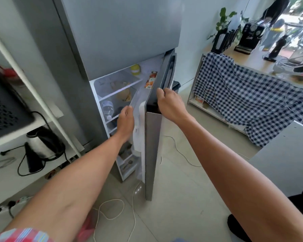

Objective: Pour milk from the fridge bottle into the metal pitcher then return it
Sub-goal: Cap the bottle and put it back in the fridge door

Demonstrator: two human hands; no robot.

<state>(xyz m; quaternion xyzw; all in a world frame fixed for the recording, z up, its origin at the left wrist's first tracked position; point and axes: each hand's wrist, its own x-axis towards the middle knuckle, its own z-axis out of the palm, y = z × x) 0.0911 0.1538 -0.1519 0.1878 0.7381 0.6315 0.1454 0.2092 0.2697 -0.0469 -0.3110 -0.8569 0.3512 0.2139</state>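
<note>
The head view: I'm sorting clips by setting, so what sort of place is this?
Probably a small home or shop kitchen corner. A fridge stands with its lower door open, an electric kettle sits on a white shelf, and a counter at the right holds what looks like a coffee machine.

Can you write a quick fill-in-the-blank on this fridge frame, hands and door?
1. The right hand grips the edge of the fridge ____.
2. The left hand reaches toward a white ____ in the door shelf.
3. The cloth draped over the counter has a ____ pattern.
4. A black-and-steel ____ stands on the shelf at left.

Missing words: door; bottle; checked; kettle
</note>
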